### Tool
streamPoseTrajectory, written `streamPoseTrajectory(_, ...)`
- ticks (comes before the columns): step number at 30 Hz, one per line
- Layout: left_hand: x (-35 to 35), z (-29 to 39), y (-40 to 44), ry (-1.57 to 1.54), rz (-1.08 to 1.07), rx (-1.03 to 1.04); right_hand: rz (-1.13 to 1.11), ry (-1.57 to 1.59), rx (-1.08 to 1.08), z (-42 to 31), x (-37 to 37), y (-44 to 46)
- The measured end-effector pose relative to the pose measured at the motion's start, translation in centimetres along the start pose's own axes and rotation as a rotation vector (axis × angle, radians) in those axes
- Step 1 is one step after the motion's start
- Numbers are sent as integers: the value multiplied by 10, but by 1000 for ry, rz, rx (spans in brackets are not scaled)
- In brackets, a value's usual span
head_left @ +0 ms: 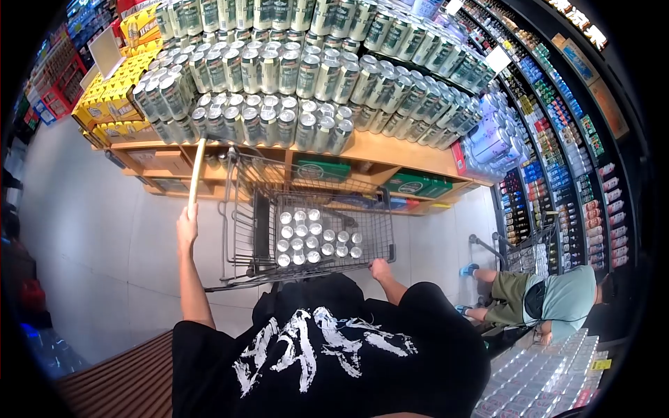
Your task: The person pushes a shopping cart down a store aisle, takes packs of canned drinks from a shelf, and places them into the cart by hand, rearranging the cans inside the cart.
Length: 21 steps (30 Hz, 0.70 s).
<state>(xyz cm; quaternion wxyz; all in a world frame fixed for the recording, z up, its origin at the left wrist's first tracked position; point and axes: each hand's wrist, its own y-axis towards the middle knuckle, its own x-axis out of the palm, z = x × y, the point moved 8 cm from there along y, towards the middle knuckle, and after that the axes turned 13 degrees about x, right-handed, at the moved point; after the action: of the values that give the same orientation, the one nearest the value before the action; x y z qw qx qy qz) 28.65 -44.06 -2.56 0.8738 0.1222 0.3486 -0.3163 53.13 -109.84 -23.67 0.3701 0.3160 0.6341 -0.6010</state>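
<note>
My left hand (187, 226) is closed around the lower end of a long, thin, pale yellow stick (197, 171). The stick's far end reaches the front edge of the stacked green and silver cans (270, 125). A black wire shopping cart (240, 209) stands in front of me, with several cans (298, 244) upright inside. My right hand (380, 269) is closed on the cart's rim at its near right corner.
A wooden display shelf (387, 157) carries the can stacks, with yellow boxes (115, 90) at its left end. Bottle shelves (557, 160) line the right side. A person (557, 299) stands at the right by another cart (533, 251). Packed cans (536, 383) lie at the lower right.
</note>
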Motion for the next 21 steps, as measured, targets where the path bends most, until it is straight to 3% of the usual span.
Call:
streamPoseTrajectory(9,-15,-7,-51,31,82,10,-105,-62,-68,1,-18,-16)
streamPoseTrajectory(21,-25,-3,-66,-28,52,-104,-42,-24,-133,-3,-16,-11)
